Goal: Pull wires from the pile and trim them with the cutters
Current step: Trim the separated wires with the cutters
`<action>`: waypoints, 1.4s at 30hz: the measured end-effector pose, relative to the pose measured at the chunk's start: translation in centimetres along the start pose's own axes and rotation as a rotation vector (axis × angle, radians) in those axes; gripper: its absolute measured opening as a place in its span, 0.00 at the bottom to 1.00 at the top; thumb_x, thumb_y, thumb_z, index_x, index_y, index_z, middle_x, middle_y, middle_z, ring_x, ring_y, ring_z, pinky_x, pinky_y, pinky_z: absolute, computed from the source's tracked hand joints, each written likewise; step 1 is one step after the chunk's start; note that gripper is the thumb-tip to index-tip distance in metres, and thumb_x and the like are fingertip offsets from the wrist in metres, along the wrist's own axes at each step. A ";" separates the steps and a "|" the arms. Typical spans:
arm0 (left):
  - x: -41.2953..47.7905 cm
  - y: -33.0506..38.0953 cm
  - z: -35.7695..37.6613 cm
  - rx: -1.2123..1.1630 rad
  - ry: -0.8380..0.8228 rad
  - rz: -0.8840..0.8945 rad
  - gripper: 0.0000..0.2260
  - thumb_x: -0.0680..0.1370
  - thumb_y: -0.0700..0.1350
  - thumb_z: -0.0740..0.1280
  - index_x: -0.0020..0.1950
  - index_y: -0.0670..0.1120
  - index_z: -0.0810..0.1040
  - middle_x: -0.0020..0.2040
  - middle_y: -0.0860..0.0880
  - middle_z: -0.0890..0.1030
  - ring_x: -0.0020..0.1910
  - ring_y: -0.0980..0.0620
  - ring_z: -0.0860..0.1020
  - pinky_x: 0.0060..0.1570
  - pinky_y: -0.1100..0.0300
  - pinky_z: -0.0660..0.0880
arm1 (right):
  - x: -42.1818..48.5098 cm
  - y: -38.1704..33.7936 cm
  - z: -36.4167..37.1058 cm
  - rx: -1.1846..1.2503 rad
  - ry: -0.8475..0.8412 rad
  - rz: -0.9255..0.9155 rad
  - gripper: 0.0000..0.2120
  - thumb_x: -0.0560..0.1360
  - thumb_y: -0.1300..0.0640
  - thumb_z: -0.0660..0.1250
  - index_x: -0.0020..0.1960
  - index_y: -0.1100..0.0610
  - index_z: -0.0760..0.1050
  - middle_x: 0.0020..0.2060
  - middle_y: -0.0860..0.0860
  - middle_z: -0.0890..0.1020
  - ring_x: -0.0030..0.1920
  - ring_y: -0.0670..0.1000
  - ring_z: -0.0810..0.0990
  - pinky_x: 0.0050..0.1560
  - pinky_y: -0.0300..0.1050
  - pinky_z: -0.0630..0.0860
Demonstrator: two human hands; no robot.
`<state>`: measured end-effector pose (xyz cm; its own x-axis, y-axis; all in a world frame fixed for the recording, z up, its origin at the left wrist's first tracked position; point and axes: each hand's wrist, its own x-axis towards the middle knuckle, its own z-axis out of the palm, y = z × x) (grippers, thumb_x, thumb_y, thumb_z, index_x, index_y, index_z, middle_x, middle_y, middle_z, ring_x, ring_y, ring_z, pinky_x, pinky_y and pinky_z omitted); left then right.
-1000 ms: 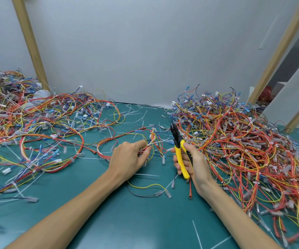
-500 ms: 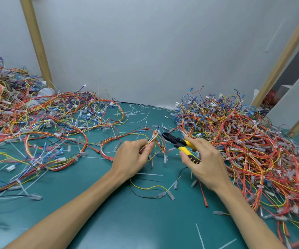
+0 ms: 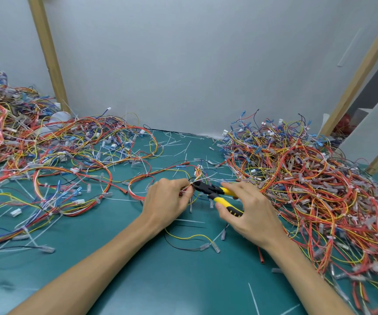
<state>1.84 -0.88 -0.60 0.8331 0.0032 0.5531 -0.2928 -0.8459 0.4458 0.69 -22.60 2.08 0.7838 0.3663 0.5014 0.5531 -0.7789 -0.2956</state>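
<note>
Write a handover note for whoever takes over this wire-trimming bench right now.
Left grip: pinches a small bundle of red and yellow wires just above the teal table.
Right grip: holds the yellow-handled cutters, their black nose at the bundle beside the left fingertips.
Done, apparently: loose wire looms are spread on the left, and white plastic offcuts are scattered on the table.
Left: finish this cut, then work through the large tangled wire pile on the right.
</note>
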 end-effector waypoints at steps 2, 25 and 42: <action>0.0 0.0 0.0 0.009 0.010 0.009 0.08 0.76 0.49 0.67 0.38 0.49 0.78 0.28 0.44 0.77 0.34 0.36 0.76 0.31 0.53 0.70 | 0.0 -0.3 0.1 0.000 -0.010 0.014 0.24 0.73 0.39 0.63 0.64 0.51 0.77 0.51 0.45 0.79 0.54 0.48 0.77 0.55 0.47 0.76; -0.2 1.1 -0.1 -0.022 -0.054 -0.015 0.13 0.81 0.58 0.55 0.49 0.51 0.72 0.30 0.47 0.77 0.37 0.39 0.76 0.40 0.48 0.74 | -0.2 -0.2 1.6 -0.057 0.065 0.170 0.19 0.75 0.38 0.58 0.56 0.50 0.73 0.47 0.45 0.78 0.45 0.53 0.79 0.40 0.49 0.74; 0.3 1.2 -0.1 -0.344 -0.001 -0.074 0.05 0.76 0.44 0.71 0.46 0.51 0.76 0.33 0.59 0.77 0.30 0.56 0.76 0.38 0.58 0.75 | -0.6 -0.1 2.3 0.009 -0.035 0.150 0.16 0.74 0.34 0.53 0.53 0.43 0.68 0.42 0.43 0.75 0.38 0.47 0.73 0.36 0.47 0.69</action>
<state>1.66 -1.85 0.14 0.8584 0.0570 0.5098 -0.3723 -0.6145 0.6955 0.79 -21.57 -0.05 0.8669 0.2641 0.4227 0.4319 -0.8214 -0.3724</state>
